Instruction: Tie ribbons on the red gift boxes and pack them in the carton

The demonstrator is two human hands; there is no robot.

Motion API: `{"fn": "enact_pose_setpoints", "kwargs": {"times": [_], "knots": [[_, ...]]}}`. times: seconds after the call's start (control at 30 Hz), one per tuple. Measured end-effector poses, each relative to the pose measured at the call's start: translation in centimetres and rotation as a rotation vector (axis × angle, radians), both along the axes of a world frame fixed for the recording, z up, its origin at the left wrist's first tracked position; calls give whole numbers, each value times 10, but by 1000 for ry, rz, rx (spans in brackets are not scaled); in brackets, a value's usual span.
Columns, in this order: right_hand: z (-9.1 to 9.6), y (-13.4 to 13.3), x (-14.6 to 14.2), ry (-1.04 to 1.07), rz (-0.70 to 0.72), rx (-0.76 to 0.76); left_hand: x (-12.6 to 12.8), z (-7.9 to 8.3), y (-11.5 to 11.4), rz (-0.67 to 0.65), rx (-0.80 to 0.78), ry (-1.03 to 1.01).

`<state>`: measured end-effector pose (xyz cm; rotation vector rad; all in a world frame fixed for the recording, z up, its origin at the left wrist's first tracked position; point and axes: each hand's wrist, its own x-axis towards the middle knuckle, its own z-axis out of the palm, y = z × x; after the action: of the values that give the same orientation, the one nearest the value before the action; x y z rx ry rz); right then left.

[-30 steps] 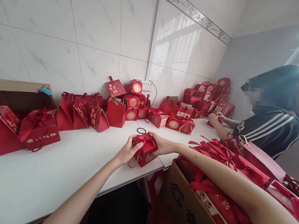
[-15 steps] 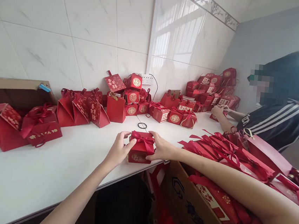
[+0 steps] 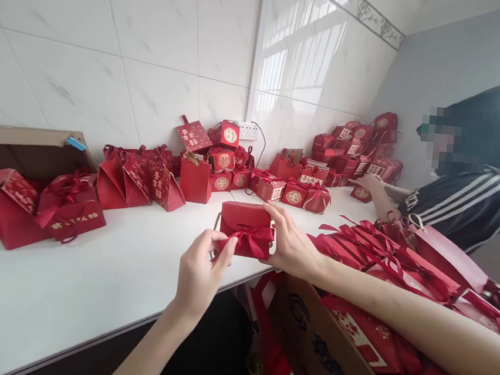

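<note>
Head view — left grip (image 3: pixel 200 270) and right grip (image 3: pixel 295 246) hold red box (image 3: pixel 245 220) between them.

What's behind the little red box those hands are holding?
Beyond the little red box, you can see white table and more red boxes near the wall. The box and right hand hide the spot just behind, so I can't tell what's there.
</note>
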<state>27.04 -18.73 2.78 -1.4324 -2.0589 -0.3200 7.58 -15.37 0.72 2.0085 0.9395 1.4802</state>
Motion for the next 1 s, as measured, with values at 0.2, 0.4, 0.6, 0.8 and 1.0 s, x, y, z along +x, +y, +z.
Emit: {"fn": "enact_pose_setpoints", "kwargs": {"times": [0.2,0.4,0.6,0.8,1.0], "knots": [[14,-27,8,-30,4,113,5,14,-28,-70,181,-4],[27,-55,18,-46,-20,131,9,21,-32,-115,356,-43],[34,-76,17,-57,-21,206,18,17,-26,-41,674,229],[34,-83,13,-67,-71,240,14,15,-25,54,452,238],[36,-90,13,-58,-101,213,7,30,-28,31,207,228]]}}
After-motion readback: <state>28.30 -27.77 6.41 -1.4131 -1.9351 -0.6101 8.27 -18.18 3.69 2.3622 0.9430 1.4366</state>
